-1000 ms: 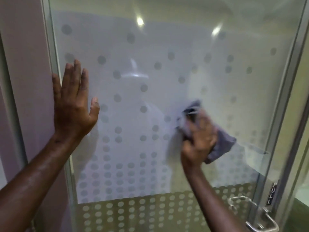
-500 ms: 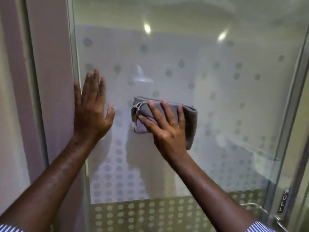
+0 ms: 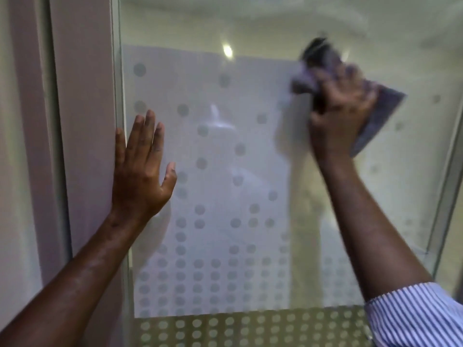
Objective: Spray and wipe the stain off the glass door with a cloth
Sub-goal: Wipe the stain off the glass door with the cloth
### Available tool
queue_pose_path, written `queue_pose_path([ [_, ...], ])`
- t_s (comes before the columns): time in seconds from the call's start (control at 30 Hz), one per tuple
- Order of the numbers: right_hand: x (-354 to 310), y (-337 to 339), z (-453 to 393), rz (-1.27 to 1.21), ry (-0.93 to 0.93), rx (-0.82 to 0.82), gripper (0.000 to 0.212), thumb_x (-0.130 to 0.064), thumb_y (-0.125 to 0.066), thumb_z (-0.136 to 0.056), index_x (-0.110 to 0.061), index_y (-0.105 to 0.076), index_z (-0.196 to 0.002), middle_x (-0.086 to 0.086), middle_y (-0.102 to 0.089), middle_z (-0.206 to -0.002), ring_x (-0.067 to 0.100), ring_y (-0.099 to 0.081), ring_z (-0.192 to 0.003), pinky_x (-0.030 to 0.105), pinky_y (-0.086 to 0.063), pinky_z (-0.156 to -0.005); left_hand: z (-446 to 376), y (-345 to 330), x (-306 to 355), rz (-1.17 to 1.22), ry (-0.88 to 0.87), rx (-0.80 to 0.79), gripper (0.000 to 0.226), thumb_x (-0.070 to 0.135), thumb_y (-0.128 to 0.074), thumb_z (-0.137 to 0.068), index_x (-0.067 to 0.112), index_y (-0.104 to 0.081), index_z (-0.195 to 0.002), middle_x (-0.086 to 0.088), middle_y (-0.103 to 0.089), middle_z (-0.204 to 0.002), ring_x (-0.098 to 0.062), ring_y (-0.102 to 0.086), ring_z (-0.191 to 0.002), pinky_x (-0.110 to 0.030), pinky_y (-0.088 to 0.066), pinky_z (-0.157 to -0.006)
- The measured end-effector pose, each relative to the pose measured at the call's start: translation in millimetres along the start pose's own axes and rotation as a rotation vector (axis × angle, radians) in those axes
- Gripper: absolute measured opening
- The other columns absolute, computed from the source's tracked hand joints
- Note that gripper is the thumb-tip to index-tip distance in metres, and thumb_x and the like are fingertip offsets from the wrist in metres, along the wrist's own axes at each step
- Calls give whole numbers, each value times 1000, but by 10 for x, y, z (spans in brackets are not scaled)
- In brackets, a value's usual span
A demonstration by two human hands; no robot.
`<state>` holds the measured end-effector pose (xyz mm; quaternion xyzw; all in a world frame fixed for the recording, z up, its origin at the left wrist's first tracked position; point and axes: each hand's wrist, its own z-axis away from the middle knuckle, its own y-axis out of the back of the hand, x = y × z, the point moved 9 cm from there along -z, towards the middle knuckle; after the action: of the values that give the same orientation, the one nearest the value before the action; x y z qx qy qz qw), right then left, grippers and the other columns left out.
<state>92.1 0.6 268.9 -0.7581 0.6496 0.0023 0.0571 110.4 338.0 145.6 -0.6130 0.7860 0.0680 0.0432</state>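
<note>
The right hand [image 3: 340, 113] w/ the cloth [image 3: 375, 116] is now high up on the right part of the glass door [image 3: 225, 171], near the top of the frosted area. Half a sec ago it was pressed at mid-height, just beside the left hand; a sec ago it was lower right. Hand and cloth are motion-blurred. Fingers are curled over the bunched grey-purple cloth, gripping it against the glass; one corner of the cloth sticks out to the right, below the hand, vs. the neat folded pad it was half a sec ago.

The left hand [image 3: 142, 171] is about where it was: flat, fingers spread and pointing up, holding nothing, palm on the left edge of the glass by the door frame [image 3: 82, 146]. The two hands are now well apart.

View has shifted: the "PULL" label and handle seen earlier at lower right are out of frame, and a blue-striped sleeve [image 3: 421, 314] shows at the right forearm. Grey dots [image 3: 200, 269] on the glass get denser toward the bottom. Can't make out any stain.
</note>
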Motion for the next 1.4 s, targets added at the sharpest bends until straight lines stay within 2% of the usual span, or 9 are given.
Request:
queue_pose_path([
  [0.13,1552,292,106,-82,-320,160,56,-19,-54,-82,-35,-63,-136,-11,-66,-137,14,-61,-127,41,-47,-108,-4,-2,11,0,4,7,70,26,-50,-95,1,-28,-157,-22,-22,-166,-35,-19,-156,-57,-12,-127],
  [0.23,2452,270,416,-306,-531,228,44,-21,-54,-87,-24,-68,-129,-11,-72,-126,13,-67,-117,44,-53,-102,4,-12,17,-13,10,10,71,25,-51,-94,1,-28,-157,-21,-21,-166,-35,-18,-156,-57,-12,-127],
  [0.37,1766,351,674,-193,-514,222,34,-14,-51,-83,-14,-71,-111,7,-73,-113,31,-67,-102,48,-53,-93,0,-24,29,-21,15,1,72,24,-50,-93,1,-27,-157,-21,-20,-166,-35,-17,-156,-59,-12,-126],
  [0.53,741,231,767,-205,-266,180,59,-9,-57,-77,-16,-65,-135,6,-61,-146,26,-56,-135,48,-37,-117,3,-34,28,-33,21,-9,72,23,-49,-93,0,-27,-157,-22,-20,-166,-36,-17,-156,-62,-14,-125],
  [0.73,-939,-42,1010,-261,436,-137,42,-17,-60,-94,-28,-67,-134,5,-52,-154,30,-44,-147,59,-26,-121,3,-46,18,-20,10,-20,72,24,-49,-93,0,-27,-156,-23,-21,-166,-37,-18,-156,-63,-15,-124],
  [0.93,-1609,-82,2294,-526,978,-563,38,-8,-50,-105,-20,-66,-136,2,-45,-160,27,-29,-155,45,-15,-129,13,-52,-5,11,-3,-47,71,26,-50,-94,1,-27,-157,-23,-21,-166,-37,-18,-156,-62,-14,-125],
  [1.1,-1317,-12,2906,-661,1000,-880,43,-5,-53,-100,-20,-64,-138,-5,-43,-161,18,-20,-158,37,-28,-126,1,-14,-5,52,21,-60,70,24,-52,-94,1,-29,-156,-23,-22,-166,-36,-19,-156,-59,-11,-126],
  [1.27,-1085,169,3343,-668,918,-1100,40,-24,-47,-103,-26,-57,-142,-11,-42,-161,12,-21,-157,39,-44,-114,156,27,89,144,94,-142,71,22,-55,-91,7,-33,-156,-18,-21,-167,-35,-16,-156,-60,-11,-126],
  [1.4,-834,294,3735,-688,689,-1228,41,-32,-52,-102,-28,-56,-143,-15,-48,-156,6,-30,-153,42,-32,-121,729,65,343,299,72,-258,62,23,-52,-93,11,-40,-153,-13,-23,-168,-31,-15,-157,-59,-15,-126],
])
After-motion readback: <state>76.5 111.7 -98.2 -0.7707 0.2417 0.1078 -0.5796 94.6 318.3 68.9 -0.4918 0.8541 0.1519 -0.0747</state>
